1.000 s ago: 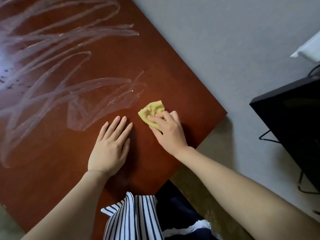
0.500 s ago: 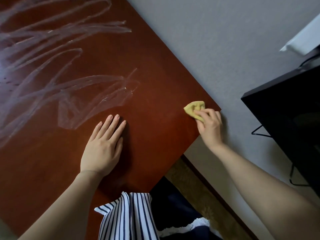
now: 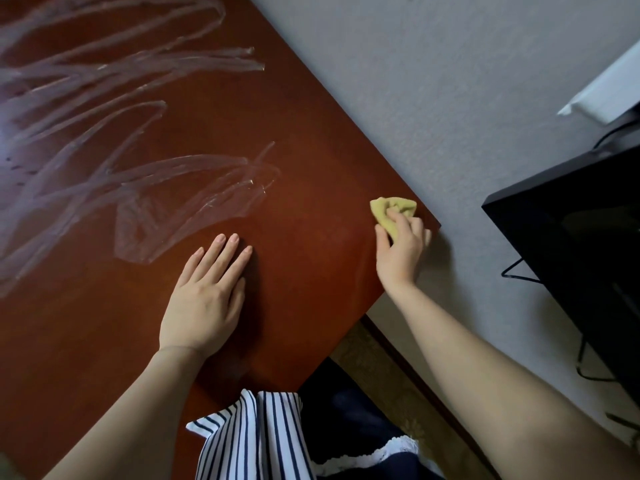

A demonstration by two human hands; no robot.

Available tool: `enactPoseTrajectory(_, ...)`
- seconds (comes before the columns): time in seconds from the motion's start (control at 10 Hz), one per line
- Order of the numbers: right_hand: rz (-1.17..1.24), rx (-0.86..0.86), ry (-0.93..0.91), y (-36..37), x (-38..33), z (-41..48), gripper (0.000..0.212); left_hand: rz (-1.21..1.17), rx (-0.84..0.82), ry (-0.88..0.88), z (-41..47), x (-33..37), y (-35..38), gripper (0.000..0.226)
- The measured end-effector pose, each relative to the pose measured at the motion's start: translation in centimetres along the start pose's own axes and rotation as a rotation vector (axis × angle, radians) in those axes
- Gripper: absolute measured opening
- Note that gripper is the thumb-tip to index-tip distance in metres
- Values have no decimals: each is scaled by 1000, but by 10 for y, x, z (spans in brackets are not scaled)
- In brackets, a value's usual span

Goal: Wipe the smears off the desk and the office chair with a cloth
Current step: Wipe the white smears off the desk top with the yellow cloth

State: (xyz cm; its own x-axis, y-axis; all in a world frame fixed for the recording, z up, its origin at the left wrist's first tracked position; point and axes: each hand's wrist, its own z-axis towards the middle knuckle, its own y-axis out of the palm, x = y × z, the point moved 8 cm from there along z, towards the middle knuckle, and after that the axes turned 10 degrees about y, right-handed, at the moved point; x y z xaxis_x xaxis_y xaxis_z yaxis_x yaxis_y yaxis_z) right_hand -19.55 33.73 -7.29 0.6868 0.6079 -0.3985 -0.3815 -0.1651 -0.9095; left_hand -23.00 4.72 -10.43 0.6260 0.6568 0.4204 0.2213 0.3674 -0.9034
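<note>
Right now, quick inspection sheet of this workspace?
Surface: red-brown desk, pale smears across its left and far parts; near-right corner looks clean.
Job's things: yellow cloth bunched at the desk's right edge; office chair not in view.
Clutter: nothing seen.
Hands: right hand grips the cloth; left hand lies flat on the desk, fingers straight.
Cables: black cables beside the black screen, off the desk.
Surroundings: grey wall, white object top right, patterned floor.
</note>
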Motion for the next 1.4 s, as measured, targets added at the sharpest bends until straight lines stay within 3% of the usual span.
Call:
enactPoseTrajectory(0.3,90,-128,-501,6,-44,-102,29,10,-10,4,0,1,-1,52)
enactPoseTrajectory(0.5,5,-78,-729,9,-63,-81,29,15,-9,12,-1,1,-2,50)
enactPoseTrajectory(0.8,-69,-64,-294,49,-110,41,27,-2,-12,2,1,-2,-2,48)
enactPoseTrajectory(0.9,28,-50,-123,61,-120,66,29,-2,5,13,1,-1,-4,47)
enactPoseTrajectory(1.0,53,-57,-72,74,-136,67,32,-3,20,13,3,-1,-5,47)
enactPoseTrajectory(1.1,93,-118,-227,79,-157,47,32,1,23,17,4,-1,-5,47)
enactPoseTrajectory(1.2,127,-233,-507,79,-175,7,30,3,19,18,3,-2,-4,47)
enactPoseTrajectory(1.4,170,-369,-788,60,-164,-57,31,6,0,10,1,-1,-4,48)
